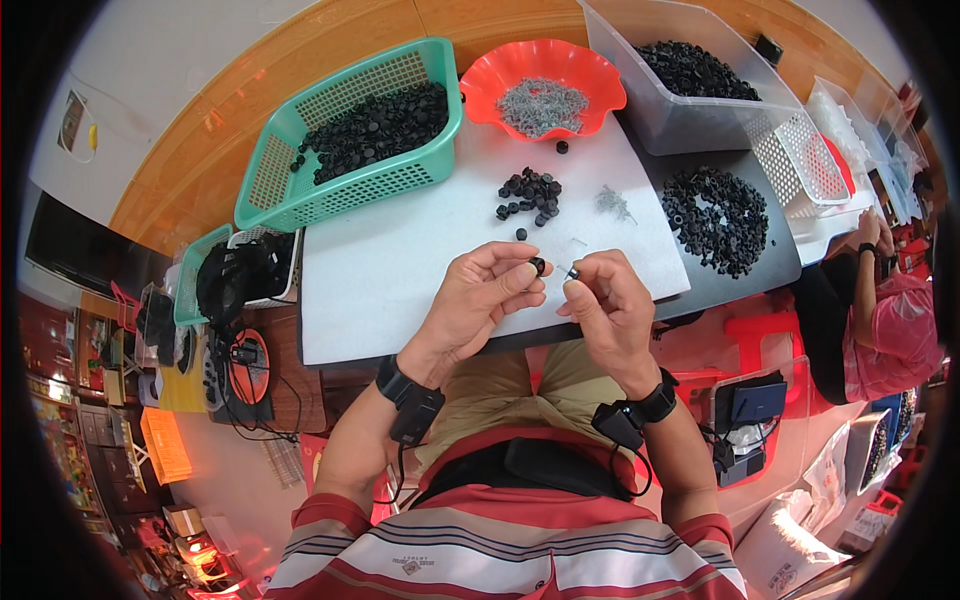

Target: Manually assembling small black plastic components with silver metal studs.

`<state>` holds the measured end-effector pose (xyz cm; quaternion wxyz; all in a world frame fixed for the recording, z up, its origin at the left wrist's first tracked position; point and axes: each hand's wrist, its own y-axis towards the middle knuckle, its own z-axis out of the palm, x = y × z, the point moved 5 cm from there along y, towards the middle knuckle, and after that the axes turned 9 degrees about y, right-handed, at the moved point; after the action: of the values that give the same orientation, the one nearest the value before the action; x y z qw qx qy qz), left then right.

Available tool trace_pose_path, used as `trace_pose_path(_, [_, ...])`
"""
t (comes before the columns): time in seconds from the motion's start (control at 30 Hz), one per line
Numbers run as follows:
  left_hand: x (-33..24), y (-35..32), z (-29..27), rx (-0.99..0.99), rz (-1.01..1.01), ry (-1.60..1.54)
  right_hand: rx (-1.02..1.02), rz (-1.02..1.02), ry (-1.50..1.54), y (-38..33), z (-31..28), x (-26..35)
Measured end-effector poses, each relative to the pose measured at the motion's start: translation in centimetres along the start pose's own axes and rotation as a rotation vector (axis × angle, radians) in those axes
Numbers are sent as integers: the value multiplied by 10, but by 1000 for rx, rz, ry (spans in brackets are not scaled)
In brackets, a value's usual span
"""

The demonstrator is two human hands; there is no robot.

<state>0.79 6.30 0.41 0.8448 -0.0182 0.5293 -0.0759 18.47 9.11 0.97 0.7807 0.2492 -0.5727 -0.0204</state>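
My left hand point(475, 292) pinches a small round black cap point(539, 266) between thumb and fingertips. Just to its right, my right hand point(608, 300) has thumb and forefinger closed on a small black piece point(573, 273) with a thin metal pin sticking out toward the cap. The two pieces are close but apart. Above the hands, a lone black cap point(521, 235) and a loose metal pin point(579, 241) lie on the white sheet point(400, 290). Farther back are a small heap of black caps point(530, 196) and a small heap of metal pins point(614, 203).
A green basket point(350, 190) of black parts, a red scalloped bowl point(482, 85) of metal pins and a clear bin point(700, 125) of black parts line the back. Another black heap point(715, 220) lies at right. A co-worker point(885, 310) sits at far right.
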Motion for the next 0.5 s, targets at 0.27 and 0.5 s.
trace_pose_path(0.27, [10,-2,1,-6,-78,-152,51,-64,-169,2,4,4])
trace_pose_path(0.5, [14,-3,0,-20,-108,-209,66,-81,-177,4,6,10])
